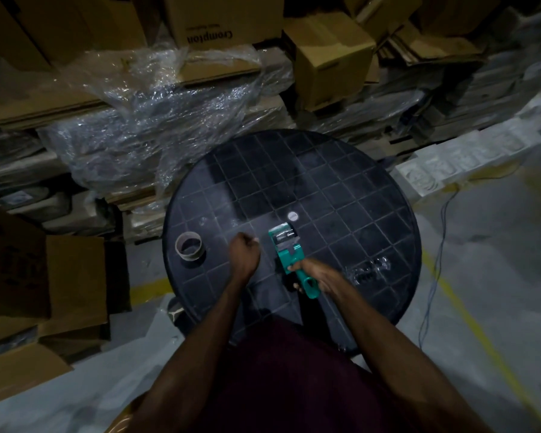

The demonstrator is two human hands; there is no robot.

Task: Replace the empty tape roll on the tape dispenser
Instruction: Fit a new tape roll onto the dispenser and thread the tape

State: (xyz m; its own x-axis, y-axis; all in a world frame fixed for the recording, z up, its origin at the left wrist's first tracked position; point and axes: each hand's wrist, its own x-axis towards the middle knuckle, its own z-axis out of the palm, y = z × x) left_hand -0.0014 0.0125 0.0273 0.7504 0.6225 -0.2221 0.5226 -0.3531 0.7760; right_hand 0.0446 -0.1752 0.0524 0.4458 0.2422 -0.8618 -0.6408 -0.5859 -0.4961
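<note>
Table: a round black table (341,189) with a moulded grid top fills the centre of the frame; your torso in dark maroon covers its near edge.
Tape dispenser: a teal hand-held tape dispenser (289,256) lies on the table just right of centre, handle toward you, dark roller head pointing to the upper part of the frame. Whether a roll sits on its hub cannot be told in this dim light.
Right hand: your right hand (317,278) wraps the teal handle from the right side, fingers curled round it, thumb tip showing on the left of the handle.
Left hand: your left hand (243,247) hovers just left of the dispenser head, fingers curled tight into a fist. Whether they pinch anything cannot be told.
Empty core: a brown cardboard tape core (189,246) stands on the table at centre left, near the rim, well apart from the dispenser, its hollow facing up.
Small disc: a pale round disc (292,216) lies on the table just above the dispenser head.
Clear item: something transparent and glinting (369,270) lies on the table right of your right hand; its kind is unclear.
Surroundings: cardboard cartons (200,23) and crumpled plastic wrap (169,114) fill the upper frame; a yellow floor line (469,320) runs at lower right.
</note>
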